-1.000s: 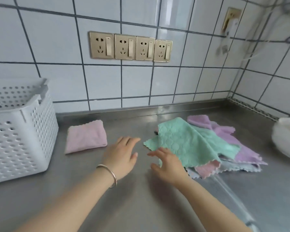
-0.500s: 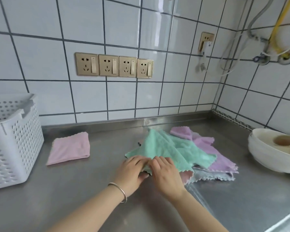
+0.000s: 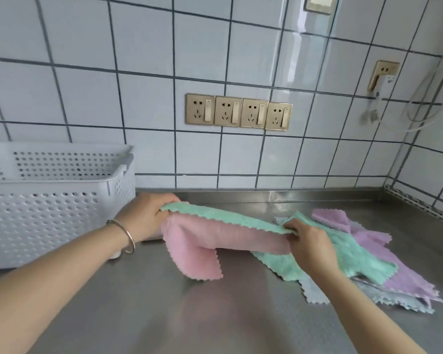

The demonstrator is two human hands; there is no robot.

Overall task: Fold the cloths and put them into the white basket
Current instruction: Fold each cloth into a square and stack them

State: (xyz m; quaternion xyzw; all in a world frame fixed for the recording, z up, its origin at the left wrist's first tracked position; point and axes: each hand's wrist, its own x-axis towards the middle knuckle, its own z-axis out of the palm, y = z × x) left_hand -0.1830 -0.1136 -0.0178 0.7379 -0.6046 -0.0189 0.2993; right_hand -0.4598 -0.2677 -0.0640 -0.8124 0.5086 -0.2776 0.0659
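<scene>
Left hand (image 3: 149, 215) and right hand (image 3: 306, 241) each pinch a top corner of the green-and-pink cloth (image 3: 223, 232), stretched in the air above the steel counter (image 3: 164, 315). It looks light, limp and non-slip; corners are the best hold. Open counter in front for folding; white basket (image 3: 59, 205) just left, cloth pile (image 3: 384, 267) right.

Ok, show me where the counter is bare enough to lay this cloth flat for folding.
Bare steel counter lies in front, between the white basket on the left and the cloth pile on the right. A narrower strip runs along the wall behind the held cloth. The right side is crowded.
</scene>
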